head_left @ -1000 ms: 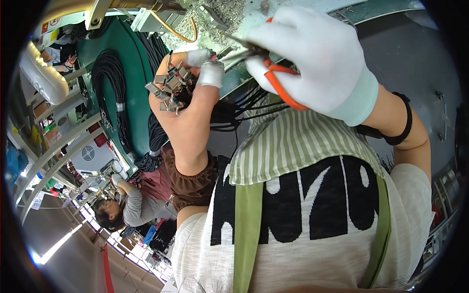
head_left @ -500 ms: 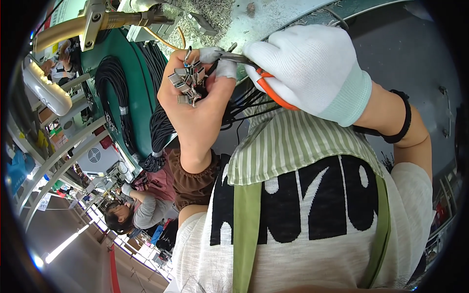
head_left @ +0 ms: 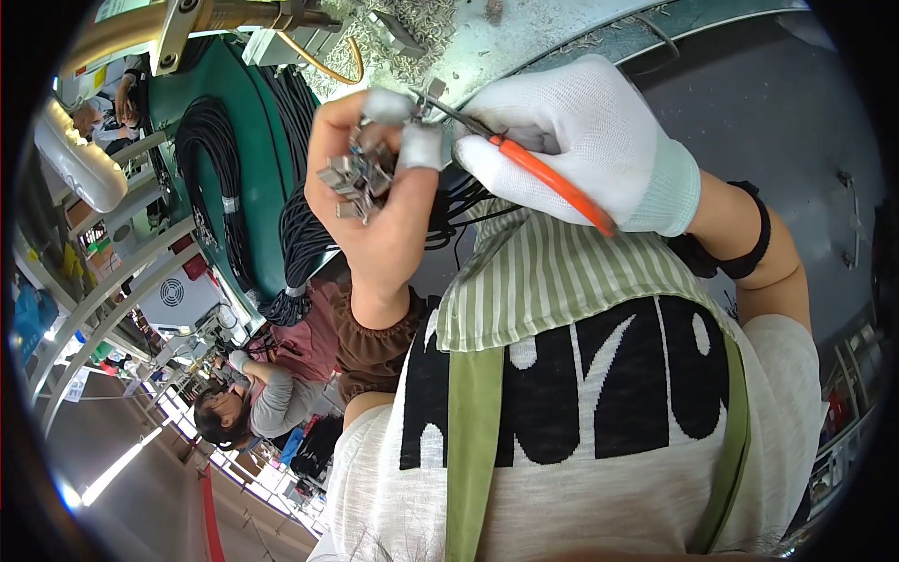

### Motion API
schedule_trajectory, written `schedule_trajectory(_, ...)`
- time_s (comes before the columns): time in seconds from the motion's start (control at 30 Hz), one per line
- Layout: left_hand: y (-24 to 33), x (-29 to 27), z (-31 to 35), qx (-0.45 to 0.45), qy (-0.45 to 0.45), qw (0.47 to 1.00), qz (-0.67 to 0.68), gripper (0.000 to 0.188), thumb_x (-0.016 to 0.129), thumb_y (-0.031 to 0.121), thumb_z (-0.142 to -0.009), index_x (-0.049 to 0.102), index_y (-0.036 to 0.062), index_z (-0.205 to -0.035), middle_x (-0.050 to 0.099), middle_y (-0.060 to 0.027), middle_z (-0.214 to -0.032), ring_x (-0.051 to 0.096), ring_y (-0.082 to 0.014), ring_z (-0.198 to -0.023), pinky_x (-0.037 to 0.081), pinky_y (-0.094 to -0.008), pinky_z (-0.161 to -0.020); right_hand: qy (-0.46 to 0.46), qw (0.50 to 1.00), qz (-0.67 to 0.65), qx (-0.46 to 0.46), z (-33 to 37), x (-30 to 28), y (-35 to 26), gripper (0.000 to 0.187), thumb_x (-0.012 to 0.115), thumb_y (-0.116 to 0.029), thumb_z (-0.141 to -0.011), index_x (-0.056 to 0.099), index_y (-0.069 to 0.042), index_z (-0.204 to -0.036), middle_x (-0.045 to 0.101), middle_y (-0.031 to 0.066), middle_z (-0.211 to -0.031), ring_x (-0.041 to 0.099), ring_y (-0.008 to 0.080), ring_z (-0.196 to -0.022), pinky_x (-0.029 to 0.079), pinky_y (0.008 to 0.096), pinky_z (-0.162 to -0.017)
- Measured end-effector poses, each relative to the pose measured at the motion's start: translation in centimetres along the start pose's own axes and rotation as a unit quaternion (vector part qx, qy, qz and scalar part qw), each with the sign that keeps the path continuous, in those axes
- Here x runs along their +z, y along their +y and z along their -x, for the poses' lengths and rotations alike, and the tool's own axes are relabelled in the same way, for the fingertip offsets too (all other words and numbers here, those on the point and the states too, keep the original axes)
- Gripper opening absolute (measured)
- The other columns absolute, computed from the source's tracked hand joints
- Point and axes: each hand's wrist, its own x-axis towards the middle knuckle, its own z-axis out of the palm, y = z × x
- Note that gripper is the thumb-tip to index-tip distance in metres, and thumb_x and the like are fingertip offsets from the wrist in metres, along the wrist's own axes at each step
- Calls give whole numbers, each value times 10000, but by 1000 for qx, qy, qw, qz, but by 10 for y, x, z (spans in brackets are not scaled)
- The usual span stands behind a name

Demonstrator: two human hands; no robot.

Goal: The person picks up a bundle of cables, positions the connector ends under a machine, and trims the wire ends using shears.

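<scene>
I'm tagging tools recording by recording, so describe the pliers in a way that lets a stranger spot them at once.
Start from the striped apron mid-picture; just above it is the white-gloved right hand. It holds the pliers, which point up and left toward the left hand. Their bright orange handle sets them apart from the silvery connectors and black cables nearby.

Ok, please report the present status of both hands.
Left hand: holding metal connectors, bunched. Right hand, gloved: gripping orange-handled pliers, jaws near left fingertips. Black cables beside left hand.
</scene>
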Motion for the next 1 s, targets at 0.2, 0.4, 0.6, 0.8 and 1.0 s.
schedule_trajectory(0.2,-1,-3,-4,-43,32,998,-19,213,671,-33,-757,582,-20,-950,565,21,-753,507,-23,-681,395,-166,-630,93,979,172,-61,-2,13,7,119,670,-154,-806,618,-47,-815,528,76,-568,521,217,-466,392,309,-453)
schedule_trajectory(0.4,-8,-16,-11,-145,-47,983,104,149,630,-22,-809,581,-15,-950,527,28,-710,448,-17,-599,327,-169,-512,10,991,123,-54,0,14,13,124,660,-164,-812,611,-52,-825,533,90,-560,555,232,-485,417,303,-456)
schedule_trajectory(0.6,-49,-39,-29,-239,-52,938,246,36,583,23,-863,551,9,-857,454,32,-639,361,-37,-507,265,-197,-442,-8,995,96,-1,-4,-1,30,149,634,-191,-839,597,-47,-829,532,93,-553,557,222,-481,424,306,-461)
schedule_trajectory(0.8,-49,-37,-69,-236,-47,936,259,127,604,75,-873,512,38,-793,392,38,-592,327,-55,-479,246,-207,-439,-89,967,-117,211,-73,-22,32,257,627,-238,-863,565,-11,-757,550,125,-567,568,235,-482,424,321,-459)
schedule_trajectory(1.0,-57,-43,-82,-200,-122,941,244,169,660,104,-841,515,38,-785,423,30,-594,346,-60,-474,256,-211,-433,-129,966,-139,174,-104,-4,55,331,630,-243,-868,575,18,-672,558,116,-534,551,184,-441,413,296,-422)
